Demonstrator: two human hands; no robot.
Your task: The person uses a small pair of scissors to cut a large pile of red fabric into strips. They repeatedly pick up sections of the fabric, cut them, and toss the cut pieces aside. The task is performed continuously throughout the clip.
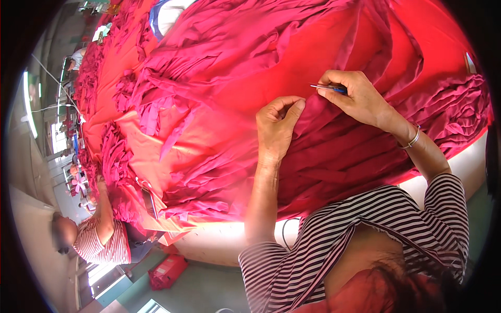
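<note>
My left hand point(278, 125) is raised over the cloth, thumb and forefinger pinched together at the edge of a crimson fabric strip point(313, 116). To its right, my right hand point(360, 99) is closed around a small pointed tool point(336, 89) with a blue handle and a thin metal tip. That tip points left, a little above my left thumb. My fingers partly cover the tool, so its exact kind does not show. Long crimson strips lie in folds beneath both hands, on top of a brighter red cloth point(271, 78).
Dark-handled scissors point(148, 198) seem to lie near the left table edge. A co-worker in a striped shirt point(104, 242) reaches onto the fabric at the far left. A red bundle point(168, 271) sits on the floor. A white and blue item point(168, 15) rests at the far side.
</note>
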